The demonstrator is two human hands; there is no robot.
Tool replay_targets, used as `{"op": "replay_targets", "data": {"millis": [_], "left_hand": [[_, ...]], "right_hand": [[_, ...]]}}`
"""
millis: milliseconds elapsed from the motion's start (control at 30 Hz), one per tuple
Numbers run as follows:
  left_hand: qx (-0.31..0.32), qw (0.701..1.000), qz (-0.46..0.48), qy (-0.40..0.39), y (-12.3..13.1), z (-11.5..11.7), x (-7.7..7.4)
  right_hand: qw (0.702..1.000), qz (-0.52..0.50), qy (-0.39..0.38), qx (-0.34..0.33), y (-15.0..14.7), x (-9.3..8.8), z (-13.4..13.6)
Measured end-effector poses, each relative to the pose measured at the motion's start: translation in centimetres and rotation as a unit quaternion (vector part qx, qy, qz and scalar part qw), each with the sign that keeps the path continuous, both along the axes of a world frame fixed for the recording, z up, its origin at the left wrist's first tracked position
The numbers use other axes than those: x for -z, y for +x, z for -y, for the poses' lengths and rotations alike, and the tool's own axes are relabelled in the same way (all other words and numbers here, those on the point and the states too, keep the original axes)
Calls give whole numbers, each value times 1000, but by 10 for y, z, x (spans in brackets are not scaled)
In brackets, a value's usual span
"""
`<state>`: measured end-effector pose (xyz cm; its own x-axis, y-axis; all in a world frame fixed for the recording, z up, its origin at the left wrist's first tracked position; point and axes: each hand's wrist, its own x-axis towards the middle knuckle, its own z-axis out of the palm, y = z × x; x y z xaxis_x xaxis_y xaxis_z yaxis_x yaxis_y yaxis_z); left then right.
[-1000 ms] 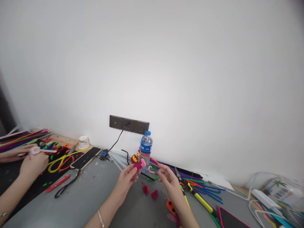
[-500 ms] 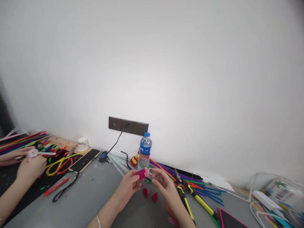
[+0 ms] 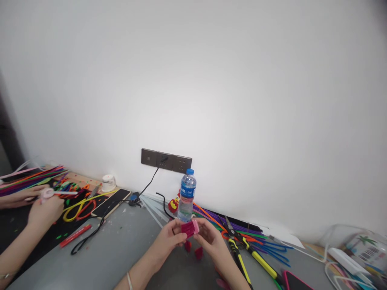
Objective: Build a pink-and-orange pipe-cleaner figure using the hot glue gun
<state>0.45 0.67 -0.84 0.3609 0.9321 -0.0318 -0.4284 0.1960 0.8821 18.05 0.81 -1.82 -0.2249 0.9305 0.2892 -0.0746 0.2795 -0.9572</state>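
My left hand [image 3: 165,244] pinches a small magenta fuzzy piece [image 3: 188,229] that looks made of pipe cleaners. Along its right side runs a light pink edge [image 3: 196,226]. The fingers of my right hand [image 3: 209,239] are closed on that pink edge. Just below my hands lie two small dark red fuzzy pieces [image 3: 198,253], partly covered. Directly behind stands an upright water bottle [image 3: 186,197] with a blue cap. A red and yellow fuzzy figure [image 3: 173,204] is partly hidden by the bottle.
Pliers [image 3: 246,245] with yellow-black handles lie right of my hands, over many-coloured pipe cleaners [image 3: 269,246]. A phone [image 3: 111,203], a black cable [image 3: 87,238] and a red pen [image 3: 75,235] lie left. Another person's hands [image 3: 45,209] work at far left, holding a pink-and-white item.
My right fingers have moved in from beside the magenta piece to its pink edge. The piece has turned slightly and sits lower. The view has shifted a little left.
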Motion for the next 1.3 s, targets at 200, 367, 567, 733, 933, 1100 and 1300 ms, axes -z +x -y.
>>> {"op": "replay_targets", "data": {"millis": [200,367,567,733,933,1100,1300], "left_hand": [[8,999,-27,24,-1,-2,1],[13,998,-25,55,-1,-2,1],[8,996,-36,81,0,-2,8],[13,993,-51,101,-1,-4,10],[-27,999,-36,18,0,-2,5],[-49,986,155,-44,-3,1,-5],[46,937,331,-104,-17,-3,-16]], "right_hand": [[1000,-14,-12,-4,-2,-10,3],[999,-30,-37,-10,-4,-10,3],[997,-9,-62,-34,-5,-7,3],[998,1,-61,-24,-4,-8,5],[996,-13,-83,-23,-2,-17,11],[995,-26,-80,-46,-4,-25,16],[997,-27,-67,-13,-3,-17,11]]}}
